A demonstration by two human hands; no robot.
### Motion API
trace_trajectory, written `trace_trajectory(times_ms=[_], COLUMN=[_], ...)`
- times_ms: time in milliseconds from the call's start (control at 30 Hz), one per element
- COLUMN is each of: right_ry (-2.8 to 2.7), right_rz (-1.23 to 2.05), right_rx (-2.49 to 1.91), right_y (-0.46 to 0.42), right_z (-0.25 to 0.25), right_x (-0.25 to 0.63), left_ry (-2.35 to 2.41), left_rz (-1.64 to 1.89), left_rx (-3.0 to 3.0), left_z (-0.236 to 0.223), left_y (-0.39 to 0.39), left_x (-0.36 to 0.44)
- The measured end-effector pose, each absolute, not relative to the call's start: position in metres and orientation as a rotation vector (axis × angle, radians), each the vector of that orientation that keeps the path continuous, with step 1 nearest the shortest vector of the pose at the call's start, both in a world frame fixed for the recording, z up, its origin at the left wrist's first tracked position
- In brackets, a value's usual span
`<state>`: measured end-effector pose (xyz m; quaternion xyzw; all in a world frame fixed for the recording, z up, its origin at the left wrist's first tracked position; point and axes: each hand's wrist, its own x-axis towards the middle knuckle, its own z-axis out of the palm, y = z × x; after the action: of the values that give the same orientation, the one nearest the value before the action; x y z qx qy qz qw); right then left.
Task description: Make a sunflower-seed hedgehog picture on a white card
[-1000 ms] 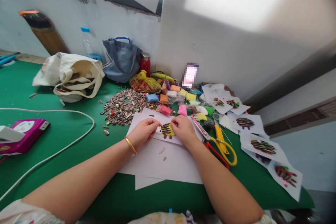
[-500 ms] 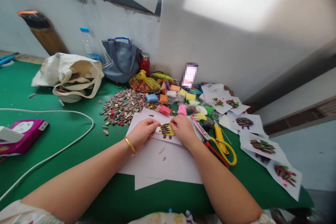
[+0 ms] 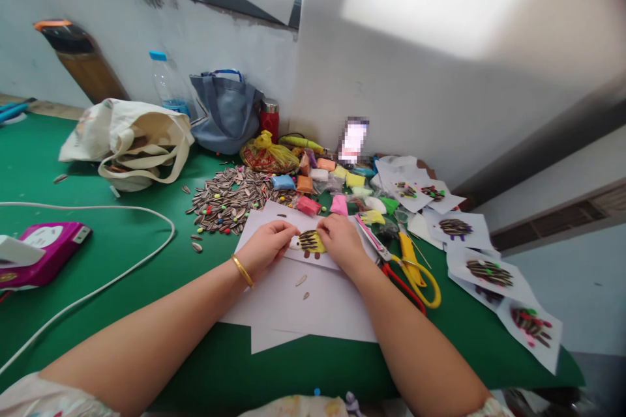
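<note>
A small hedgehog figure (image 3: 311, 242) of yellow clay, with dark striped seeds on its back, brown feet and a white head, lies on white paper (image 3: 323, 300). At its head end is my left hand (image 3: 270, 244), fingers pinched together; whatever sits between them is too small to make out. My right hand (image 3: 339, 238) curls closed at the other end of the figure, its fingertips touching the yellow clay edge; what they hold is hidden. Two loose sunflower seeds (image 3: 301, 280) lie on the paper below the figure.
A pile of sunflower seeds (image 3: 235, 199) with coloured beads lies behind the paper. Clay packets (image 3: 306, 185) spread to its right. Scissors (image 3: 411, 267) and a yellow cutter (image 3: 409, 254) lie beside my right forearm. Finished seed pictures (image 3: 489, 272) line the right edge. A cable (image 3: 147, 273) curves at left.
</note>
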<state>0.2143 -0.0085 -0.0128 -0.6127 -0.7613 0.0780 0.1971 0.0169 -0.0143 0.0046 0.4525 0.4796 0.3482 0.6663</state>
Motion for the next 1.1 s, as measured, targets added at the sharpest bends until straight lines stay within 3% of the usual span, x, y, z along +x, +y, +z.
trace_trajectory(times_ms=[333,700,1100], right_ry=[-2.084,-2.107,-1.831], right_rz=[0.247,0.283,0.564], right_rx=[-1.671,-1.095,-1.218], right_y=[-0.013,-0.050,-0.048], right_z=[-0.011,0.009,0.009], right_x=[0.221,0.186,0.185], left_ry=[1.071,0.884,0.865], left_rz=[0.801,0.713,0.632], left_rx=[0.948,0.682,0.818], left_z=[0.008,0.011,0.018], left_y=[-0.016,-0.021,-0.025], left_x=[0.017,0.015,0.017])
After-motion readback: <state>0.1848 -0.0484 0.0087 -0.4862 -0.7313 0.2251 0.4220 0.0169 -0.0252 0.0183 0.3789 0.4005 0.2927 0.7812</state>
